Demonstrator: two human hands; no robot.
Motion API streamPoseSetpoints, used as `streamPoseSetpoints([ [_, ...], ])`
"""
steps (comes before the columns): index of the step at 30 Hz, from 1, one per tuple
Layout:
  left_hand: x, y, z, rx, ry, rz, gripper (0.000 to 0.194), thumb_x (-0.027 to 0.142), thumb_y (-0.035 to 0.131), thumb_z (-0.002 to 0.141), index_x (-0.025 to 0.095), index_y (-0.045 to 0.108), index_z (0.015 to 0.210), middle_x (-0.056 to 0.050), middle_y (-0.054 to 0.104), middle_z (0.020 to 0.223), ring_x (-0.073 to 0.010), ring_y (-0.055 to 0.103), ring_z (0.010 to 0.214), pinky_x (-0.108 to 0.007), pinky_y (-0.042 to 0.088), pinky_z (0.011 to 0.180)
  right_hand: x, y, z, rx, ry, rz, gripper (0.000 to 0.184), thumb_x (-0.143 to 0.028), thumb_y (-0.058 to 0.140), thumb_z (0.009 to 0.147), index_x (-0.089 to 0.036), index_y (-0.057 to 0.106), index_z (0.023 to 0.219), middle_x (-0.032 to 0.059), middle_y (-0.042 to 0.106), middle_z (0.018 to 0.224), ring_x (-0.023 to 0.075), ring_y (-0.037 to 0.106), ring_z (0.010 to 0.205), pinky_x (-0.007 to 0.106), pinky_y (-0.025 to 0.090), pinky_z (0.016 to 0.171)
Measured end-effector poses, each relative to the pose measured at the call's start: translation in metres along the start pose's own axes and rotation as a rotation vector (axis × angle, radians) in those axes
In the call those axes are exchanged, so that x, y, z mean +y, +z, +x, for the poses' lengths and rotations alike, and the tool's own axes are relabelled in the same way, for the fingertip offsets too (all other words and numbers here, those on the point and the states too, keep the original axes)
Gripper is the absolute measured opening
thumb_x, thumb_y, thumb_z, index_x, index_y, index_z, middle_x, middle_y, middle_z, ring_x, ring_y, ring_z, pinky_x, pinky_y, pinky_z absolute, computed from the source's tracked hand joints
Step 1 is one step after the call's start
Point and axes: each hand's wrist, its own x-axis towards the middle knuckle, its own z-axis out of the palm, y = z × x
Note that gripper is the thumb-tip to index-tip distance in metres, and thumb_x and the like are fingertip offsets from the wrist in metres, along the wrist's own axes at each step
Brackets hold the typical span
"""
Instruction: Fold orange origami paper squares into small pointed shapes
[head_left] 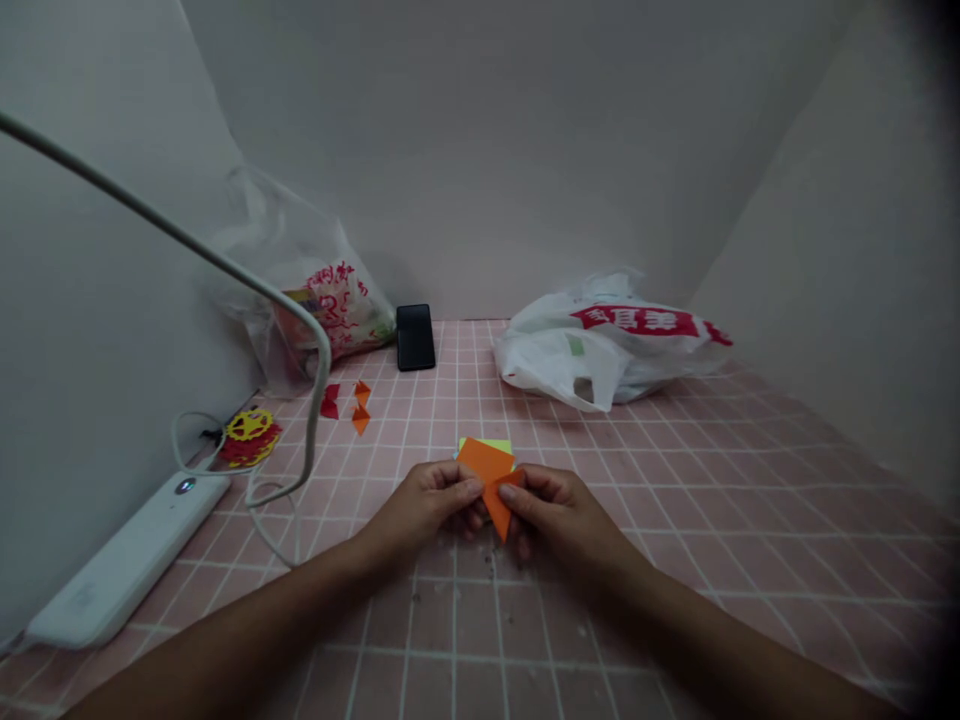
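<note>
A sheet of orange paper (486,460), partly folded, is held up between both hands over the middle of the table. My left hand (439,500) pinches its left side between thumb and fingers. On the right side, my right hand (551,505) pinches a folded flap, its thumb on top. The paper's lower end comes to a point between the hands. Behind it shows the edge of some yellow paper (495,443), mostly covered. Small folded orange paper pieces (361,418) and a red one (330,401) lie farther back on the left.
A white plastic bag (555,355) lies at the back right, and a clear bag (352,310) stands back left beside a black phone (415,338). Yellow and red cut-outs (251,432) and a white power bank (127,565) are on the left. A cable (225,265) hangs across the left side.
</note>
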Motion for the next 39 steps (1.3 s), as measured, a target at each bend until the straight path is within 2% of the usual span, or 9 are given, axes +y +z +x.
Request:
streamPoseSetpoints([
  [4, 0.000, 0.001, 0.000, 0.026, 0.011, 0.046, 0.037, 0.051, 0.071, 0.077, 0.016, 0.060, 0.075, -0.001, 0.063, 0.067, -0.0116, 0.056, 0.056, -0.025, 0.043, 0.055, -0.001, 0.001, -0.001, 0.036, -0.006, -0.021, 0.033, -0.048, 0.068, 0.080, -0.016, 0.061, 0.075, -0.0035, 0.058, 0.050, 0.0074, 0.048, 0.038, 0.020, 0.033, 0.040],
  [8, -0.001, 0.004, -0.002, 0.004, 0.043, 0.087, 0.036, 0.046, 0.077, 0.072, 0.016, 0.057, 0.073, 0.002, 0.060, 0.058, -0.0099, 0.052, 0.051, -0.023, 0.039, 0.054, 0.001, 0.002, -0.001, 0.009, -0.025, -0.026, 0.034, -0.048, 0.067, 0.082, -0.017, 0.058, 0.071, -0.0021, 0.059, 0.051, 0.0081, 0.048, 0.038, 0.021, 0.034, 0.040],
  [16, 0.002, 0.006, -0.005, -0.050, 0.071, 0.225, 0.029, 0.041, 0.073, 0.073, 0.018, 0.056, 0.068, 0.002, 0.056, 0.055, -0.0105, 0.048, 0.049, -0.024, 0.033, 0.051, 0.004, 0.002, -0.002, 0.022, -0.054, -0.017, 0.032, -0.045, 0.071, 0.080, -0.019, 0.055, 0.070, -0.0015, 0.063, 0.050, 0.0103, 0.055, 0.040, 0.021, 0.040, 0.043],
  [21, 0.004, 0.004, -0.006, -0.061, 0.061, 0.166, 0.029, 0.040, 0.073, 0.072, 0.018, 0.055, 0.067, 0.002, 0.057, 0.055, -0.0100, 0.048, 0.049, -0.023, 0.033, 0.051, 0.000, 0.003, -0.003, 0.015, -0.032, -0.010, 0.033, -0.048, 0.068, 0.081, -0.019, 0.055, 0.070, -0.0010, 0.063, 0.049, 0.0121, 0.057, 0.040, 0.022, 0.041, 0.042],
  [26, 0.006, -0.001, -0.003, 0.008, 0.053, 0.054, 0.031, 0.039, 0.078, 0.071, 0.016, 0.058, 0.068, 0.002, 0.060, 0.056, -0.0096, 0.051, 0.050, -0.022, 0.038, 0.054, -0.010, -0.001, -0.004, 0.203, -0.131, -0.001, 0.043, -0.049, 0.071, 0.080, -0.019, 0.047, 0.061, -0.0071, 0.049, 0.045, 0.0057, 0.042, 0.034, 0.019, 0.031, 0.037],
  [28, 0.007, -0.001, -0.002, 0.056, 0.057, -0.021, 0.032, 0.040, 0.080, 0.070, 0.015, 0.059, 0.070, 0.002, 0.062, 0.060, -0.0094, 0.053, 0.053, -0.023, 0.041, 0.057, -0.013, -0.002, -0.004, 0.158, -0.146, 0.035, 0.040, -0.053, 0.068, 0.081, -0.019, 0.052, 0.067, -0.0037, 0.059, 0.056, 0.0081, 0.051, 0.040, 0.021, 0.041, 0.042],
  [30, 0.007, 0.000, -0.001, 0.068, 0.037, -0.106, 0.034, 0.040, 0.083, 0.069, 0.015, 0.060, 0.071, 0.002, 0.062, 0.063, -0.0090, 0.054, 0.054, -0.023, 0.042, 0.058, -0.012, -0.002, -0.004, 0.078, -0.121, 0.033, 0.040, -0.056, 0.069, 0.080, -0.019, 0.055, 0.073, -0.0017, 0.063, 0.063, 0.0099, 0.055, 0.043, 0.023, 0.045, 0.044],
  [34, 0.004, 0.003, -0.001, 0.034, -0.005, -0.212, 0.033, 0.037, 0.084, 0.069, 0.014, 0.061, 0.074, 0.002, 0.061, 0.063, -0.0081, 0.053, 0.054, -0.021, 0.041, 0.057, -0.003, 0.003, -0.003, -0.081, -0.071, 0.054, 0.038, -0.056, 0.067, 0.081, -0.019, 0.056, 0.082, -0.0032, 0.060, 0.054, 0.0107, 0.053, 0.041, 0.022, 0.040, 0.041],
  [39, 0.002, 0.004, -0.001, -0.021, -0.036, -0.260, 0.033, 0.036, 0.084, 0.071, 0.014, 0.060, 0.074, 0.002, 0.061, 0.063, -0.0065, 0.052, 0.053, -0.019, 0.040, 0.056, -0.001, 0.003, -0.002, -0.114, -0.048, 0.107, 0.034, -0.050, 0.069, 0.083, -0.018, 0.056, 0.082, -0.0013, 0.064, 0.062, 0.0093, 0.055, 0.043, 0.021, 0.040, 0.042],
])
